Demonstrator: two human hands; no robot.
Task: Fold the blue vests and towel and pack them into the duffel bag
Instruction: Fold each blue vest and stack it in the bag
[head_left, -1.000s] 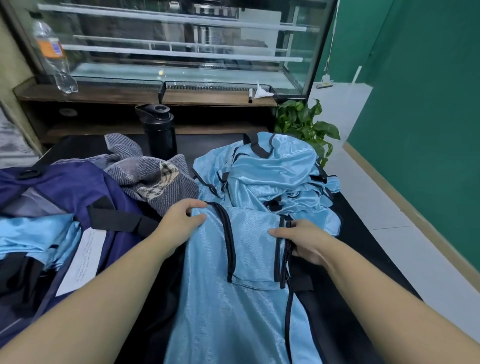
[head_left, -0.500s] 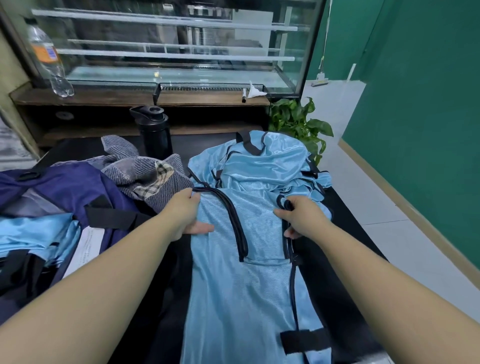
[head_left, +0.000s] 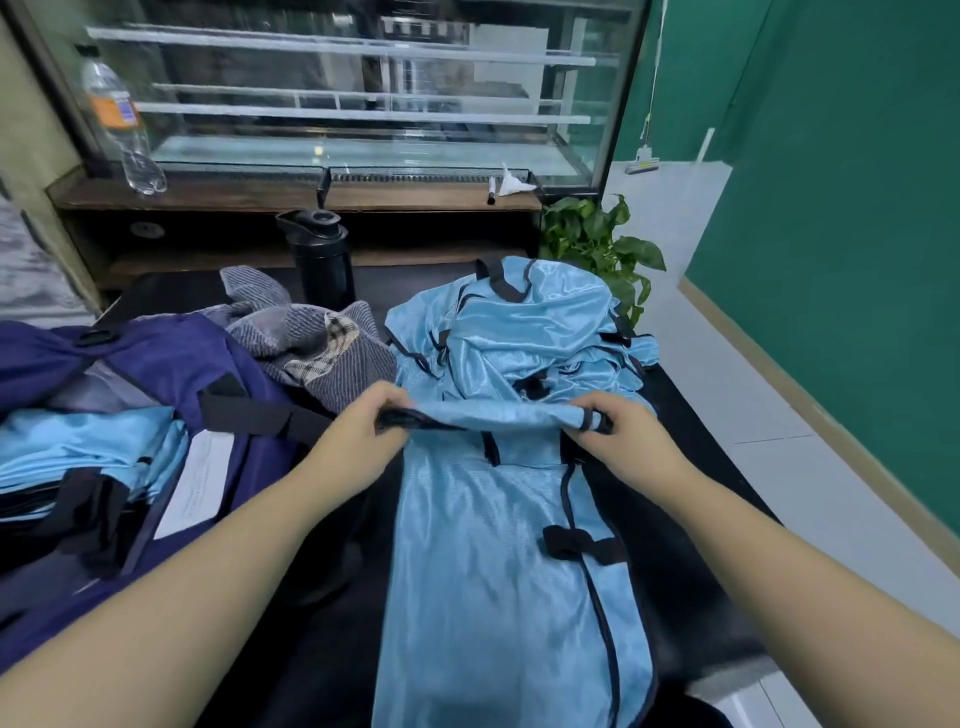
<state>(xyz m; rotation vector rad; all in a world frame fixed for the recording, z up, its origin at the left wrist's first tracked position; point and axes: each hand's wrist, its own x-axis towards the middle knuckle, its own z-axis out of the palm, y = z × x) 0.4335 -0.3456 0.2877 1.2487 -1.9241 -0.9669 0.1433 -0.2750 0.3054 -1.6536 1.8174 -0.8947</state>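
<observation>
A light blue vest (head_left: 498, 561) with black trim lies lengthwise on the black table (head_left: 691, 431) in front of me. My left hand (head_left: 358, 436) pinches its far left corner and my right hand (head_left: 623, 441) pinches its far right corner, lifting that edge off the table. Behind it is a heap of several more blue vests (head_left: 524, 332). A grey striped towel (head_left: 311, 338) lies crumpled to the left of the heap. The navy duffel bag (head_left: 156, 364) sits open at the left with folded blue vests (head_left: 83, 447) inside.
A black flask (head_left: 322, 260) stands behind the towel. A wooden shelf holds a clear water bottle (head_left: 117, 124) under a glass display case. A potted plant (head_left: 602, 244) is at the table's far right corner. White floor and a green wall run along the right.
Both hands went from lying on the vest's top end to pinching its corners and raising that edge. The view has tilted down a little.
</observation>
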